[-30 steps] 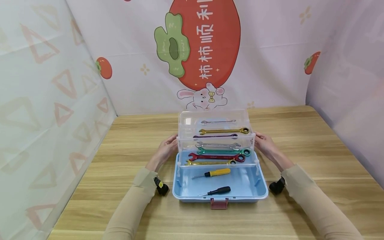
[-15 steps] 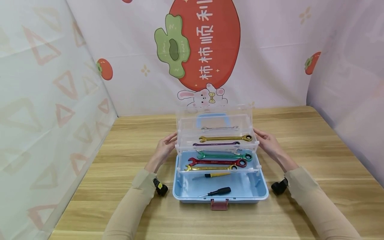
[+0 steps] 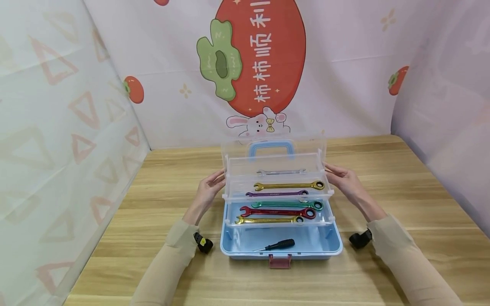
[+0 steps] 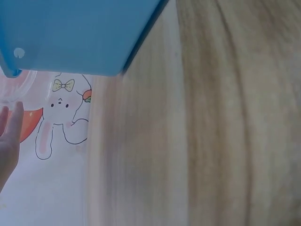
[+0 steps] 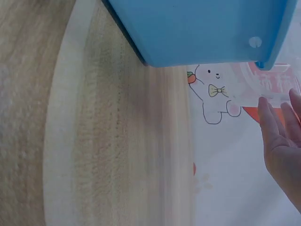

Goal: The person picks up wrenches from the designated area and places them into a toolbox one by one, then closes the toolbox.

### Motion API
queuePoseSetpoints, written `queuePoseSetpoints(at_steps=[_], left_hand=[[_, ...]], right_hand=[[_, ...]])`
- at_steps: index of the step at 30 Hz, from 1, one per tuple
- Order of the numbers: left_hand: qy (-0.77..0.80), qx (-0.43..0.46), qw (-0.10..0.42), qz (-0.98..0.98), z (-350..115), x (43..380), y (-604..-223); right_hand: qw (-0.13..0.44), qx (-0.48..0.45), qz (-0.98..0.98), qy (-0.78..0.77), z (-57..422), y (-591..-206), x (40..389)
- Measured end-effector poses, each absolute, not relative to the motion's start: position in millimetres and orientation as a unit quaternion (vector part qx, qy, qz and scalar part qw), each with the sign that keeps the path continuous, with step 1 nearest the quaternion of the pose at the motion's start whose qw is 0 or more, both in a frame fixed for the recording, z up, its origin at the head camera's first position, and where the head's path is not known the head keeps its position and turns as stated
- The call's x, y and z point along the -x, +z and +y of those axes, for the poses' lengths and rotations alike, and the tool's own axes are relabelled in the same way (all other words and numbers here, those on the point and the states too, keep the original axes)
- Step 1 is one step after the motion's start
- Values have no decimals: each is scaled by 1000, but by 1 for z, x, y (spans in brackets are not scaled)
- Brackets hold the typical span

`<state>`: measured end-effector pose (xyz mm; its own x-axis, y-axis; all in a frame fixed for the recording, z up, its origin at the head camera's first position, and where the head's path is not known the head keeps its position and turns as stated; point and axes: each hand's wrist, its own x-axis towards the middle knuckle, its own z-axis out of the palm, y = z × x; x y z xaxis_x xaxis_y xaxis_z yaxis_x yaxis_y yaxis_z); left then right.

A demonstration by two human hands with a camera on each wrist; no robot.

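Note:
A toolbox with a light blue base (image 3: 314,244) stands with its clear lid (image 3: 233,148) up at the back. My left hand (image 3: 208,189) lies at the left side of the lid and trays, fingers nearly straight. On the opposite side, my right hand (image 3: 342,179) touches with extended fingers, also seen in the right wrist view. Between them, clear stepped trays (image 3: 237,189) carry several wrenches, among them a silver one (image 3: 281,172), a purple one (image 3: 273,194) and a red one (image 3: 277,212). A black screwdriver (image 3: 282,244) lies in the base; the yellow screwdriver is hidden under the front tray.
The box rests on a wood-grain table (image 3: 164,182). A red latch (image 3: 279,262) hangs at its front, and a blue handle (image 3: 271,145) shows on the lid. Printed cloth walls (image 3: 172,63) stand behind and at both sides.
The trays with the wrenches have shifted forward and down, covering the yellow screwdriver. The lid has tilted up so its blue handle shows. Both hands have stayed at its sides, moving slightly.

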<state>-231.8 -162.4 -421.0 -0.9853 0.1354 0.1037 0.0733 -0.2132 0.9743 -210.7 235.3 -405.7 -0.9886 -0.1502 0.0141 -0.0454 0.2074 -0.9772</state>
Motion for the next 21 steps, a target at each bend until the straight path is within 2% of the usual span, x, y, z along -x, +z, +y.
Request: queuePoseSetpoints(at_steps=[13, 21], left_hand=[[737, -86, -23, 670, -163, 221, -415], [740, -103, 3, 664, -167, 210, -403]], right_hand=[[-4, 77, 784, -615, 236, -399, 199], [15, 120, 778, -617, 239, -388, 189]])
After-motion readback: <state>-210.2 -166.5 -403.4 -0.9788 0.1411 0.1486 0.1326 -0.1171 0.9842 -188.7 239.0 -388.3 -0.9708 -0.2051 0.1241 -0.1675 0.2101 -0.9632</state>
